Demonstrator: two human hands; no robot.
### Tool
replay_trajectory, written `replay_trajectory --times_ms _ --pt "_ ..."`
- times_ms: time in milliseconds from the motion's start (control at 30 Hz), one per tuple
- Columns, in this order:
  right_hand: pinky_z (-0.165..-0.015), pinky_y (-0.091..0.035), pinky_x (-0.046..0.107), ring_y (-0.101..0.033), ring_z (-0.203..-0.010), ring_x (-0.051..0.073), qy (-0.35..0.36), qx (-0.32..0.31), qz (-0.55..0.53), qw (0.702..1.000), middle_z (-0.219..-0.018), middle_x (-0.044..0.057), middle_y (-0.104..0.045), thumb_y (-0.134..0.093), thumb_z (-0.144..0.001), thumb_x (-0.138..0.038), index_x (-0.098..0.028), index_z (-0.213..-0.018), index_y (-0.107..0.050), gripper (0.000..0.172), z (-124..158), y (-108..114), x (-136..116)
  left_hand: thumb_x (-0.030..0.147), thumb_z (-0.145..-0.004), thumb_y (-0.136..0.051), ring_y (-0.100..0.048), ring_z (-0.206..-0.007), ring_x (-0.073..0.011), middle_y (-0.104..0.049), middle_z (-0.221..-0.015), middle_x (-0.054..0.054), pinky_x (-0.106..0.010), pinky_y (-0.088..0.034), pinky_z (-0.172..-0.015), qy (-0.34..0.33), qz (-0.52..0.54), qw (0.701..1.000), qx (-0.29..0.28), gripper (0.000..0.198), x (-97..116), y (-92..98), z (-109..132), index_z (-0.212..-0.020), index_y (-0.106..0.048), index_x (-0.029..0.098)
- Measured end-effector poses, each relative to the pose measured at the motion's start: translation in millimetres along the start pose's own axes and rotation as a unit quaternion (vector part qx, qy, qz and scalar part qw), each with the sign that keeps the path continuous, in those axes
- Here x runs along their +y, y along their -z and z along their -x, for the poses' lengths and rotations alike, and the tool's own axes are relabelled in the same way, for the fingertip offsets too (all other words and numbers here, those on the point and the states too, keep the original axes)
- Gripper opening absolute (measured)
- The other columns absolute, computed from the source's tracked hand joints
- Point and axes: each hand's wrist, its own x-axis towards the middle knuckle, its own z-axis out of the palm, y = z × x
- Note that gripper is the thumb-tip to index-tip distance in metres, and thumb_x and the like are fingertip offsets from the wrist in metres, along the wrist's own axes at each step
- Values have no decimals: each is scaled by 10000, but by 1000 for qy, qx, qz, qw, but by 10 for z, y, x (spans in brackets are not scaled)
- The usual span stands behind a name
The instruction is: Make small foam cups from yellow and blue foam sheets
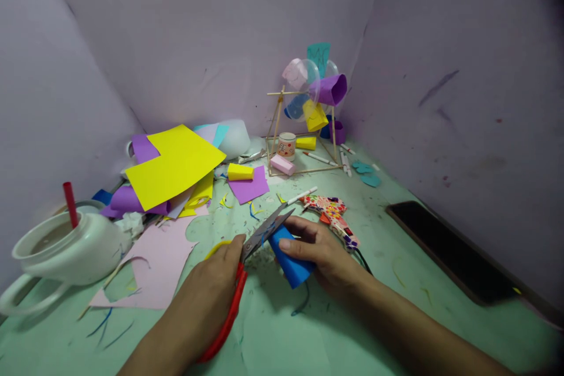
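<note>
Wrapped around the red and yellow handles of a pair of scissors (259,236) is my left hand (211,288). The blades are parted and lie at the upper end of a blue paper tube (291,261). My right hand (317,247) grips that tube from the right, thumb on top. A thin blue strip hangs by the blades, and a curled strip lies below the tube. Just beyond my right hand rests a flower-patterned glue gun (330,211) with a black cord. Behind the blades lies a white marker (302,195).
A stick frame (304,172) carries a wheel with coloured paper cups (328,89). Yellow paper (176,164) and pink paper (163,258) lie left, near a white pot (83,249) holding a red stick. A phone (449,249) lies right. Paper scraps litter the green table (282,335).
</note>
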Motion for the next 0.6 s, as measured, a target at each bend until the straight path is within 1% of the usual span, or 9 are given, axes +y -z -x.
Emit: replay_trajectory --times_ms 67,167,233,300,367,467,533,600 --pt "-702 -460 306 -579 -764 157 2 21 23 999 -1003 33 -632 -795 -569 -301 -234 -995 -679 447 -7 12 10 156 -767 -358 -635 -952 -230 -653 -1099 -99 -346 -490 -814 -14 24 1000 5 477 -14 39 -6 -1228 -468 214" --pt "-682 -471 303 -574 -789 168 -9 43 33 998 -1013 43 -617 -770 -611 -338 -233 -1024 -672 438 -12 12 15 182 -771 -376 -657 -789 -188 -693 -918 -50 -272 -500 -682 -7 67 996 55 412 -62 82 -27 -1169 -476 216" --pt "-639 -488 313 -575 -748 166 -35 44 1 998 -970 46 -609 -734 -648 -352 -225 -1035 -660 414 -7 -8 -3 249 -802 -391 -651 -723 -171 -691 -847 -37 -256 -492 -645 12 93 991 91 341 -91 92 -45 -1128 -481 202" --pt "-601 -497 317 -581 -716 169 -69 49 -40 996 -920 45 -606 -705 -666 -329 -215 -1034 -647 389 1 -36 -34 324 -831 -392 -638 -675 -161 -683 -815 -28 -258 -486 -634 33 114 987 111 306 -101 93 -59 -1091 -490 198" --pt "-578 -494 302 -593 -722 175 -93 60 -67 992 -894 45 -610 -692 -671 -287 -217 -1061 -625 401 6 -55 -65 363 -846 -381 -636 -684 -164 -680 -821 -30 -267 -488 -636 45 125 985 110 309 -96 91 -64 -1086 -488 199" --pt "-590 -488 272 -604 -775 182 -100 69 -85 989 -887 54 -627 -705 -647 -226 -195 -1076 -613 439 8 -56 -92 356 -854 -369 -646 -770 -193 -681 -880 -49 -300 -501 -673 36 101 991 78 337 -81 84 -57 -1143 -459 209" --pt "-589 -487 269 -605 -750 176 -105 64 -92 988 -861 53 -632 -721 -610 -197 -169 -1025 -632 426 9 -48 -100 321 -861 -356 -639 -870 -205 -667 -994 -63 -324 -506 -732 22 80 995 58 363 -72 72 -50 -1205 -429 232" --pt "-566 -484 276 -593 -687 162 -112 58 -95 987 -815 40 -627 -731 -585 -182 -164 -988 -645 413 12 -43 -106 270 -859 -346 -600 -1005 -216 -619 -1132 -80 -354 -491 -825 2 67 996 55 408 -62 52 -48 -1263 -396 240"
